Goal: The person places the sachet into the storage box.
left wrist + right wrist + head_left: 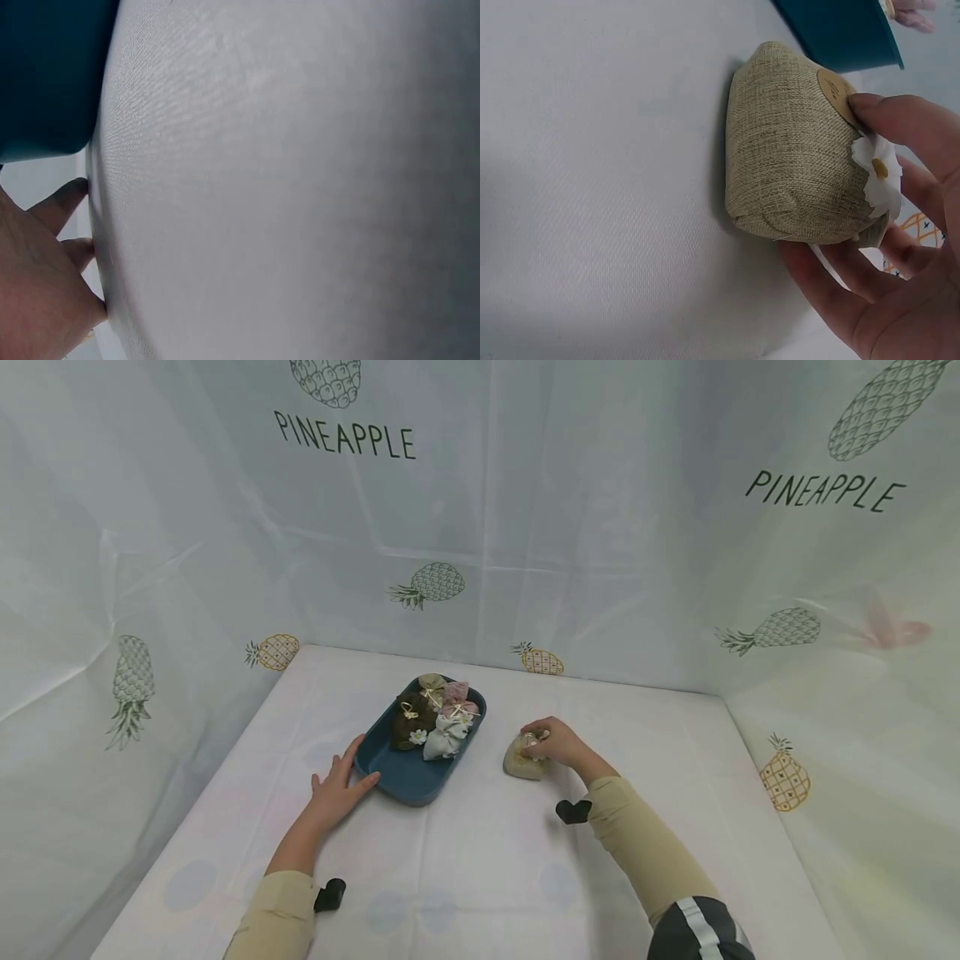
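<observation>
My right hand (561, 745) grips a beige linen sachet pouch (521, 763) to the right of the tray. In the right wrist view the thumb presses its round tan label, with fingers round the far side; a white cloth flower (880, 169) decorates the pouch, which rests on the table or just above it, I cannot tell which. At the left side of a blue tray (408, 787), my left hand (333, 797) has its fingers spread, with thumb and index at the rim. Inside the tray lie a brown pouch (411, 720), a pink pouch (457, 695), a pale pouch (444, 739) and an olive-beige pouch (431, 682).
A white cloth covers the table (480, 877). Behind and beside it hangs a pale curtain (600, 543) printed with pineapples. Black heart-shaped pieces (574, 812) sit at both sleeve cuffs.
</observation>
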`<state>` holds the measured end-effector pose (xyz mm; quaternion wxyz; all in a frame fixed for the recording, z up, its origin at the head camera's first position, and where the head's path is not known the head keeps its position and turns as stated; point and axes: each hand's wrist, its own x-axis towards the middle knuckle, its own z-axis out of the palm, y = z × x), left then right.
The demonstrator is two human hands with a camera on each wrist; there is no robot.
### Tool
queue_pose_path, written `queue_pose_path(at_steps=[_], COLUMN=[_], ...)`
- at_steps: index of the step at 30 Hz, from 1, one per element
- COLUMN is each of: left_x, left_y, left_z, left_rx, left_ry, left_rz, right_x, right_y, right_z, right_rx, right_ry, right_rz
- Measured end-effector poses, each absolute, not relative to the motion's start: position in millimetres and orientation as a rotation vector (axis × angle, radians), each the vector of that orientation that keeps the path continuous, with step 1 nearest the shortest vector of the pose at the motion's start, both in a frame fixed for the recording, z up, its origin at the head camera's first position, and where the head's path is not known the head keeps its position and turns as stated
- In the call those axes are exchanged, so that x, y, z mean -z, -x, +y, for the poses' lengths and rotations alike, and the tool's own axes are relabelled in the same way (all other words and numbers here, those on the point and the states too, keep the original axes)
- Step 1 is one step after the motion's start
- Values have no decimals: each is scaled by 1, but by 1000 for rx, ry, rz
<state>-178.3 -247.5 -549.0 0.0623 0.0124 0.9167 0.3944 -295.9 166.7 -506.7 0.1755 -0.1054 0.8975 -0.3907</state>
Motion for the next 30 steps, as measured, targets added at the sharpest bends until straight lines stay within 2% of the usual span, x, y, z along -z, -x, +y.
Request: queue_pose_path(at_steps=[19,30], left_x=[547,546], left_y=[179,178], left_z=[-248,-247], left_rx=[-1196,-1197], left_ry=[-24,-21], left_rz=[2770,2769], right_x=[509,478], right_y=[286,274], right_z=[158,136], right_rx=[1140,1312], right_ry=[440,642], right_rz=[2587,2552])
